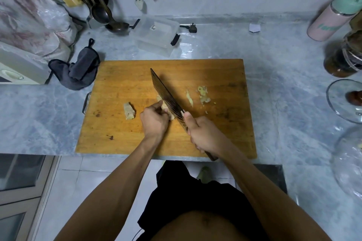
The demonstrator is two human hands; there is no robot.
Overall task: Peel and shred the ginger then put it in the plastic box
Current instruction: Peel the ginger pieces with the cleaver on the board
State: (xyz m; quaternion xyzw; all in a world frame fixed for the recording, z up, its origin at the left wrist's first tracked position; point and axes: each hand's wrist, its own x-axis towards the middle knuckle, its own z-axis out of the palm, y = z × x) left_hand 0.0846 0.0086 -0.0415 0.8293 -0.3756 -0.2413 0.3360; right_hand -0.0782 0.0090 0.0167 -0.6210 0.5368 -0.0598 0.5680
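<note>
Wooden cutting board [121, 84] on surface, left hand [154, 121] pinching ginger [163, 106], right hand [203, 135] gripping cleaver [166, 94], blade against ginger.

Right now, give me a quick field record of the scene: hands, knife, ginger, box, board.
left hand: grips a ginger piece on the cutting board
right hand: grips the knife handle, thumb up by the blade
knife: blade set against the held ginger, tip pointing away
spare ginger chunk: lying left of the left hand
peelings: scattered right of the blade
plastic box: behind the board, no ginger visible inside
</note>
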